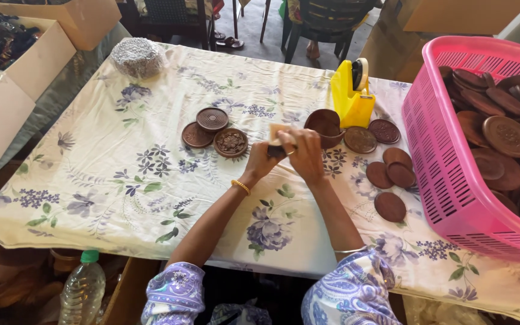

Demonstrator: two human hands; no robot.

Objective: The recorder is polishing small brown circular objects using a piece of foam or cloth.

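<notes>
Holding a small pale block (277,131) over the table (151,198), you are closing your left hand (264,157) and right hand (304,154) around it together; both grips are wrapping it tightly. It is looking light, stiff and flat-faced, likely easiest pinched by its edges, beside the brown carved discs (214,133).

Pink basket (446,174), yellow tape dispenser (351,96), brown discs (390,206), white purple-flowered tablecloth (121,174).
</notes>
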